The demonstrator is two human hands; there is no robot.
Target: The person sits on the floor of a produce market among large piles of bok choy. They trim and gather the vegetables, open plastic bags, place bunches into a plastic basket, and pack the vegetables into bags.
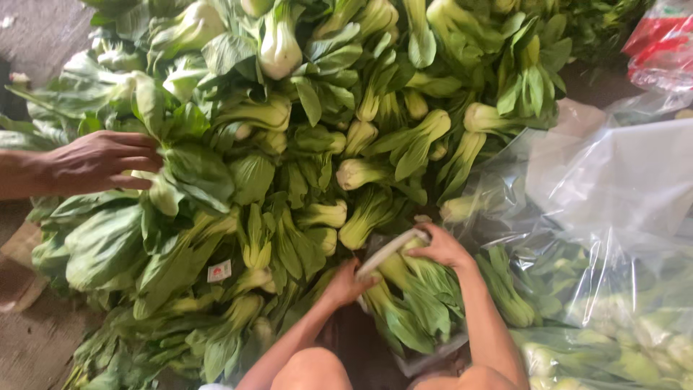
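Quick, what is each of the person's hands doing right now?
Left hand: closed on the edge of the clear bag.
Right hand: closed on the same bag edge, over the greens inside it.

Large heap of bok choy (289, 144) covers the ground, pale stems and dark green leaves; the person's left hand (349, 283) and right hand (442, 247) grip the mouth of a clear plastic bag (415, 347) already filled with bok choy, a flat pale strip (390, 250) between the fingers; a co-worker's hand (101, 162) rests on leaves at far left; filled clear bags (613, 289) lie at right; a small white label (219, 271) sits among the leaves.
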